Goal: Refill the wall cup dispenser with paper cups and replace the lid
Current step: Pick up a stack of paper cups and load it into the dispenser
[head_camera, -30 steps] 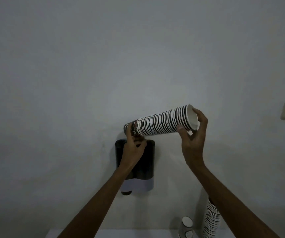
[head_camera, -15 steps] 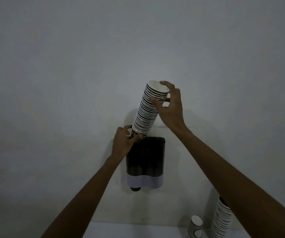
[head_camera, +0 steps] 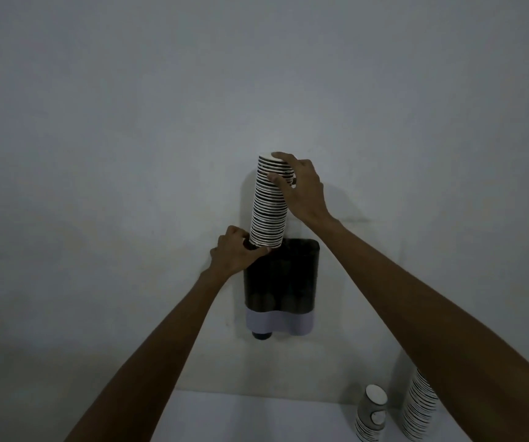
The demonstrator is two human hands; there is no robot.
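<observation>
A tall stack of black-and-white striped paper cups (head_camera: 269, 205) stands almost upright over the left opening of the dark wall dispenser (head_camera: 283, 275), which has a pale lower band. My right hand (head_camera: 301, 189) grips the stack near its top rim. My left hand (head_camera: 236, 253) holds the stack's bottom end at the dispenser's top left edge. The lowest cups are hidden behind my left fingers. A dark cup base (head_camera: 260, 334) pokes out under the dispenser's left side. No lid is in view.
A white counter (head_camera: 256, 416) runs below the dispenser. On it at the right stand a short stack of striped cups (head_camera: 372, 413) and a taller stack (head_camera: 419, 406), partly behind my right forearm. A plain grey wall fills everything else.
The cup stack has swung from lying nearly sideways to standing almost upright over the dispenser's left opening. My right hand rose with its top end. My left hand stayed at the bottom end.
</observation>
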